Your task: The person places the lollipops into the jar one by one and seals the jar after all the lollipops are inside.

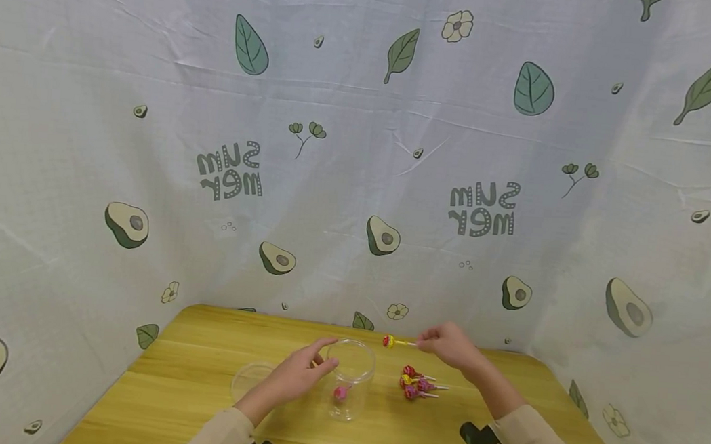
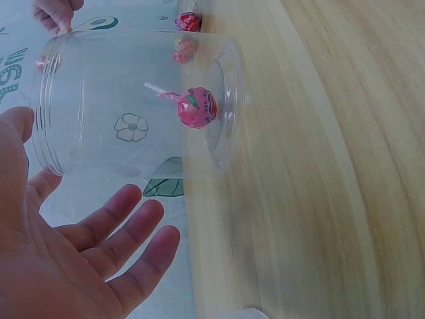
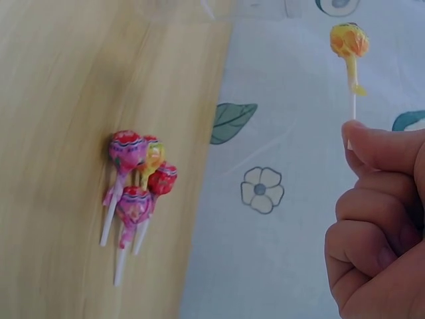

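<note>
A clear plastic jar (image 1: 355,378) stands upright and uncovered on the table, with a pink-wrapped lollipop (image 2: 197,107) lying at its bottom. My left hand (image 1: 300,375) holds the jar's rim from the left with thumb and index finger, the other fingers spread away from the wall. Between thumb and index finger, my right hand (image 1: 450,345) pinches the stick of a yellow lollipop (image 3: 349,41). That lollipop is raised to the right of the jar's mouth, its head pointing left. Below the right hand lies a small pile of lollipops (image 3: 135,206), pink, red and yellow, with white sticks.
A clear round lid (image 1: 248,380) lies flat on the wooden table (image 1: 188,354), left of the jar and partly behind the left forearm. A printed cloth (image 1: 333,180) hangs behind the table's far edge. Black wrist mounts (image 1: 478,437) show near both sleeves.
</note>
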{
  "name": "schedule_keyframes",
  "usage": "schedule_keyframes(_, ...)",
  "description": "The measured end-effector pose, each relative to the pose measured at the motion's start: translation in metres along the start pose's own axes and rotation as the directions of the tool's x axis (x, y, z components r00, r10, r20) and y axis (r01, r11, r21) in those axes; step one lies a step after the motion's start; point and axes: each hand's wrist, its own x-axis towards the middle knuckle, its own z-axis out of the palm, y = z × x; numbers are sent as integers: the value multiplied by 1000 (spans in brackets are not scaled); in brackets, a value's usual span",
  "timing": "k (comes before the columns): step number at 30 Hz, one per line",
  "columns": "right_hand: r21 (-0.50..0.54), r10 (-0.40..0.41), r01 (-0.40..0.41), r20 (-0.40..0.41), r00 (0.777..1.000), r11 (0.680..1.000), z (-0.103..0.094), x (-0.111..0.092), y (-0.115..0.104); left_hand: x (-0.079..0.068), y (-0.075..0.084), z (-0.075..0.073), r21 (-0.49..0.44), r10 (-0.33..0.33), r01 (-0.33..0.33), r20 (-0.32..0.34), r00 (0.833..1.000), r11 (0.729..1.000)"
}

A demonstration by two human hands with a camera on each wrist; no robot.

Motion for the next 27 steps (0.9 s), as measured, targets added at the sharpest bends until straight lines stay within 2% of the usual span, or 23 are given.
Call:
schedule_keyframes(8,6,-34,34,30,999,999,5,5,-19,0,-1,1,-10,-9,9,3,1000,1000)
schedule_keyframes(27,-78,-147,158,135,980,984,16,23,-55,0,0,0,-1,-18,18,-2,1000,1000)
